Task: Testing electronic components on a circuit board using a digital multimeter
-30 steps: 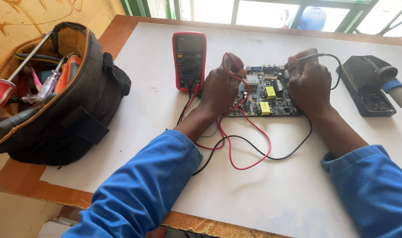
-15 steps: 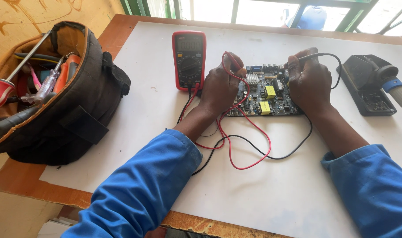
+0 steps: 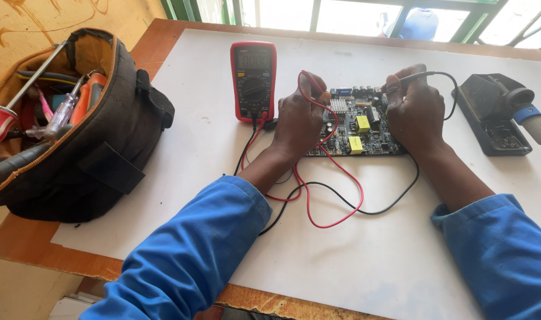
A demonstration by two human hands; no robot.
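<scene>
A: What lies under the hands?

B: A dark rectangular circuit board with yellow components and a small silver heat sink (image 3: 356, 127), flat on the white sheet covering the wooden table (image 3: 181, 136). It sits between and partly beneath both hands.

A: And the left hand (image 3: 299, 121)?

B: Closed around the red test probe with its red lead (image 3: 335, 178), over the board's left edge. The lead loops toward the person and runs back to the red handheld multimeter with a grey display (image 3: 253, 80), which lies just left of that hand.

A: The right hand (image 3: 414, 112)?

B: Pinched on the black test probe with its black lead (image 3: 410, 77), over the board's right part. Whether either tip touches the board cannot be told.

A: Surroundings?

B: A black soldering-iron stand (image 3: 493, 115) lies right of the board. A black-and-tan open tool bag holding screwdrivers (image 3: 75, 130) rests well apart, at the table's left edge.
</scene>
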